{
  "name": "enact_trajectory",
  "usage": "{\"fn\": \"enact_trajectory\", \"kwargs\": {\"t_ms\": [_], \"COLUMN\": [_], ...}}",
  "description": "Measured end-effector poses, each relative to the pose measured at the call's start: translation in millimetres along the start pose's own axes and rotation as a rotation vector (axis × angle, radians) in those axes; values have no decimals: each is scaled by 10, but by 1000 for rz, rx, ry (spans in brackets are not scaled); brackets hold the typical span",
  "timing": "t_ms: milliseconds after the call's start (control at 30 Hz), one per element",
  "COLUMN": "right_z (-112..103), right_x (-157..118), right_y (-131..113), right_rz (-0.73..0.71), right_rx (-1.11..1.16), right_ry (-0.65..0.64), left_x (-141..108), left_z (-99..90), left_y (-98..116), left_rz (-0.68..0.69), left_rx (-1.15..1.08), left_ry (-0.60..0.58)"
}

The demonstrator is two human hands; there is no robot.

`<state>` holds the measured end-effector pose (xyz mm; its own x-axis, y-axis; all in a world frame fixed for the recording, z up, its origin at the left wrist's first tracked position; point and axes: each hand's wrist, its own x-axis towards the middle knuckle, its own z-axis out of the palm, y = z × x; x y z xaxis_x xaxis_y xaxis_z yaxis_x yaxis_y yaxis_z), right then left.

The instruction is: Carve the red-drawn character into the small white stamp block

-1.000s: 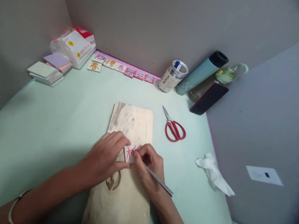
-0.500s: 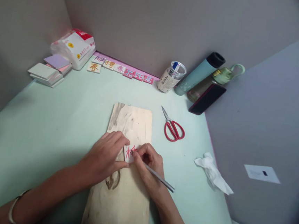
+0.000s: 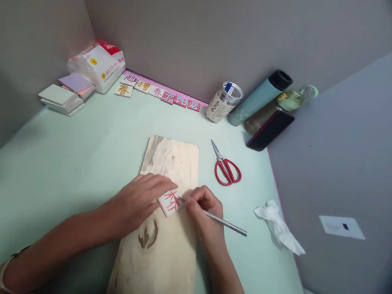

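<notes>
A small white square tile (image 3: 168, 208) with a red character on it lies turned at an angle on the wooden board (image 3: 168, 263). My left hand (image 3: 139, 199) steadies the tile, its fingers along the upper edge and the thumb side by the left corner. In my right hand (image 3: 207, 210) is a slim silver craft knife (image 3: 228, 224), gripped like a pen. Its tip meets the tile's face near the right side of the red character. The handle points out to the right.
Red-handled scissors (image 3: 226, 168) lie right of the board, with a crumpled tissue (image 3: 280, 227) farther right. Along the back stand lettered tiles (image 3: 168, 97), a can (image 3: 223, 103), a blue bottle (image 3: 260, 97), a green bottle (image 3: 292, 98) and a phone (image 3: 270, 130). Stacked blocks (image 3: 61, 96) and a tissue pack (image 3: 102, 65) sit back left.
The tile has been turned on the board, and its red character shows more fully. My left fingers reach farther over its top edge. My right hand and the knife have shifted right, the handle lying flatter.
</notes>
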<state>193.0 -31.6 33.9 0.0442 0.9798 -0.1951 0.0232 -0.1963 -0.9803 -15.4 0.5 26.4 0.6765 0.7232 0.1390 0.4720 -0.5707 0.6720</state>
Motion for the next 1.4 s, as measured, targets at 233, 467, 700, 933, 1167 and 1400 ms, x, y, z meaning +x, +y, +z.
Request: {"fn": "enact_trajectory", "kwargs": {"t_ms": [233, 467, 700, 933, 1167, 1400], "right_z": [-95, -128, -96, -64, -75, -129], "right_x": [9, -7, -43, -27, -10, 28], "right_y": [-43, -56, -28, -2, -81, -171], "right_rz": [-27, -63, -76, -111, -128, -118], "right_rx": [11, -133, -205, -278, -336, -352], "right_ry": [26, -31, -134, -129, -200, -286], "left_x": [19, 13, -1, 15, 15, 8], "left_z": [159, 142, 80, 68, 72, 87], "left_y": [188, 35, -75, -91, -105, -118], "left_rz": [-149, -73, -58, -65, -64, -51], "left_rx": [58, 59, 29, 8, -28, -30], "left_ry": [163, 84, 47, 36, 48, 67]}}
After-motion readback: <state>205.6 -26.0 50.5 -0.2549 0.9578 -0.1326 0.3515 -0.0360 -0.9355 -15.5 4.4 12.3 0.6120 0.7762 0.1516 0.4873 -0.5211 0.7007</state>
